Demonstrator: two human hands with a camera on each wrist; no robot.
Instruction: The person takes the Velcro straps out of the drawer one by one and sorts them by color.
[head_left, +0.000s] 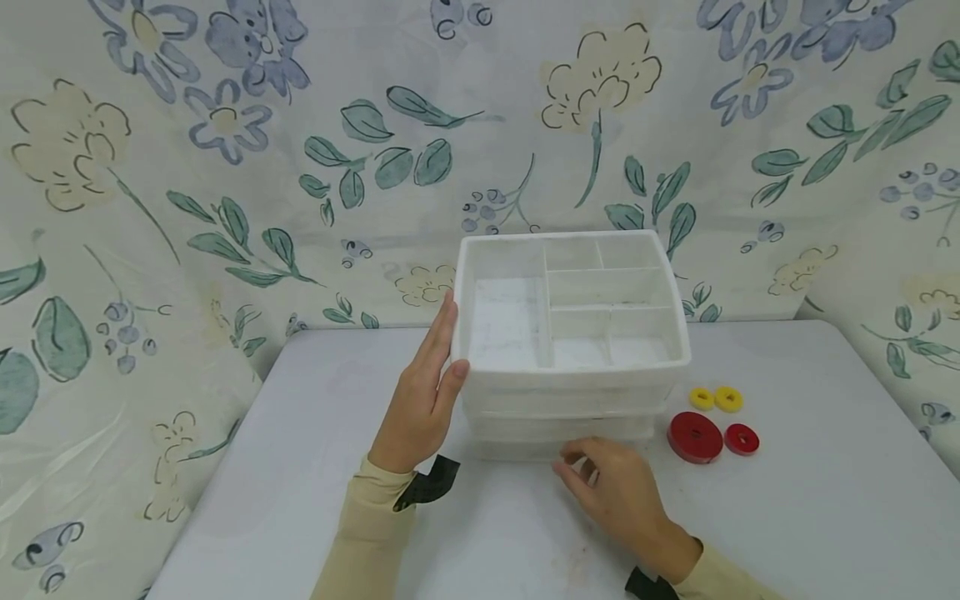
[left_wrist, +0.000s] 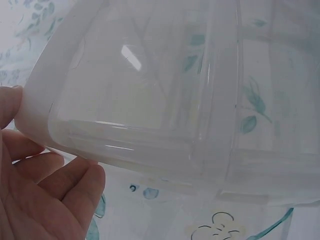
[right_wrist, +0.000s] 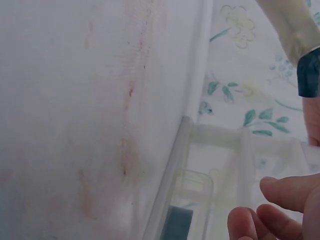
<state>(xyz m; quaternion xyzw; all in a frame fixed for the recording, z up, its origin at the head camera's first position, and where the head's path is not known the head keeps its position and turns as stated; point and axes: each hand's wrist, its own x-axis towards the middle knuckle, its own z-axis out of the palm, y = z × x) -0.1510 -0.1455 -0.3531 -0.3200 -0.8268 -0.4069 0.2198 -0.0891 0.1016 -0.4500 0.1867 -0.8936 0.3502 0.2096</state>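
A white plastic drawer box (head_left: 570,379) with a divided top tray stands on the table. My left hand (head_left: 416,400) rests against its left side, fingers fairly straight along the wall and thumb at the front corner. In the left wrist view, the fingers (left_wrist: 82,187) touch the edge of the translucent drawer box (left_wrist: 135,100). My right hand (head_left: 615,492) is at the lowest front, fingers loosely bent. The right wrist view shows its thumb (right_wrist: 285,192) apart from the fingers, nothing between them. There, a blue-grey patch (right_wrist: 177,223) shows low on the box.
Right of the box, a large red disc (head_left: 695,437), a smaller red disc (head_left: 742,439) and two yellow rings (head_left: 702,398) lie on the white table (head_left: 510,533). Flower-patterned cloth (head_left: 487,150) hangs behind. Reddish stains (right_wrist: 131,92) mark the table.
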